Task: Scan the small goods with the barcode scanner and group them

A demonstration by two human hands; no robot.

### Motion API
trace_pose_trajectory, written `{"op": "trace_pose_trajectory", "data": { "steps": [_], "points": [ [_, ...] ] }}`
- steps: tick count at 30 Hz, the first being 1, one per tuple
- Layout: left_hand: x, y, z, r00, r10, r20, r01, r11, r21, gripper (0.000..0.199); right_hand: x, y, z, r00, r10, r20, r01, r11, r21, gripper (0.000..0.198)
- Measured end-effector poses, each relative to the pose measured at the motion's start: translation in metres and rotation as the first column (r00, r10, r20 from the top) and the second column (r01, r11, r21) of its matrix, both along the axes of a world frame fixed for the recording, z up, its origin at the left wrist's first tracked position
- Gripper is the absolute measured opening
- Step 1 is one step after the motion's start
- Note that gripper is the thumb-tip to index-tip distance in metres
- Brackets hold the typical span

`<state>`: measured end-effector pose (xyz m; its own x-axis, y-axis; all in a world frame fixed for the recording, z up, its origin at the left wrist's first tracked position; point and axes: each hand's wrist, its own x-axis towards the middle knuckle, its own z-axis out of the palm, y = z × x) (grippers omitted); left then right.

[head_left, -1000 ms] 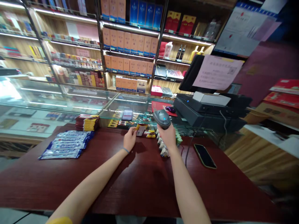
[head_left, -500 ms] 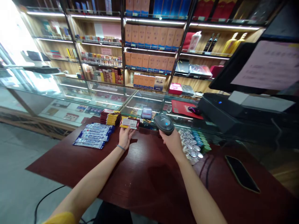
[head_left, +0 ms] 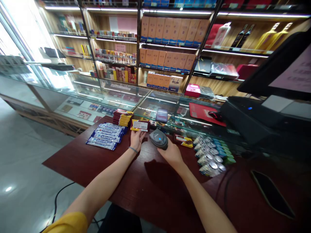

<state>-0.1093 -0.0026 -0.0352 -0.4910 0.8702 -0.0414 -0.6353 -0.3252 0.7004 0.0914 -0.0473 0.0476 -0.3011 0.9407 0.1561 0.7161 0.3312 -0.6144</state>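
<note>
My left hand (head_left: pixel 137 139) grips a flat yellow and dark-red packet (head_left: pixel 140 125) from below, its barcode label turned up towards me. In my right hand (head_left: pixel 172 154) is a black barcode scanner (head_left: pixel 158 138) with a blue light, its head close to the packet but apart from it. Just left of the held packet stands a stack of matching packets (head_left: pixel 122 117). Blue and silver long packets (head_left: pixel 106 135) lie in an overlapping row in front of that stack. Another yellow and dark-red packet (head_left: pixel 183 141) rests on the table beyond my right hand.
Several small cans with silver, blue and green tops (head_left: pixel 211 155) stand right of my right hand. A phone (head_left: pixel 272 193) lies on the dark table (head_left: pixel 136 191). Behind are a glass counter (head_left: pixel 116 97), a mouse (head_left: pixel 215 115) on a red mat and a monitor (head_left: pixel 274 71).
The scanner has moved left and nearer the held packet, uncovering the packet behind my right hand. The view has shifted, so the scene sits further right.
</note>
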Motion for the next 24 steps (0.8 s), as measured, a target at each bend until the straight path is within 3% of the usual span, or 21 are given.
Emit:
{"op": "trace_pose_trajectory", "data": {
  "steps": [9,13,18,21,22,24],
  "points": [
    [-0.001,-0.001,-0.001,0.998,0.031,-0.046,-0.031,0.999,-0.015,0.033,0.0,-0.002,0.003,0.996,0.01,-0.087,-0.012,0.999,-0.03,0.036],
    [-0.006,-0.001,0.012,0.98,0.161,-0.121,-0.166,0.986,-0.031,0.034,0.002,-0.004,0.007,0.99,0.009,-0.14,-0.013,1.0,-0.028,0.039],
    [-0.032,0.003,0.037,0.926,0.364,-0.105,-0.369,0.929,-0.028,0.043,0.008,-0.004,0.01,0.981,0.024,-0.194,-0.024,1.0,0.007,0.039],
    [-0.062,0.006,0.053,0.837,0.466,-0.287,-0.467,0.882,0.067,0.037,0.01,-0.003,0.01,0.974,0.042,-0.225,-0.034,0.999,0.039,0.033],
    [-0.073,0.006,0.059,0.774,0.493,-0.397,-0.488,0.864,0.122,0.032,0.011,-0.002,0.01,0.973,0.041,-0.228,-0.031,0.998,0.048,0.033],
    [-0.095,0.003,0.07,0.559,0.535,-0.633,-0.526,0.819,0.228,0.024,0.011,0.0,0.008,0.972,0.04,-0.233,-0.027,0.998,0.057,0.035]
  ]
}}
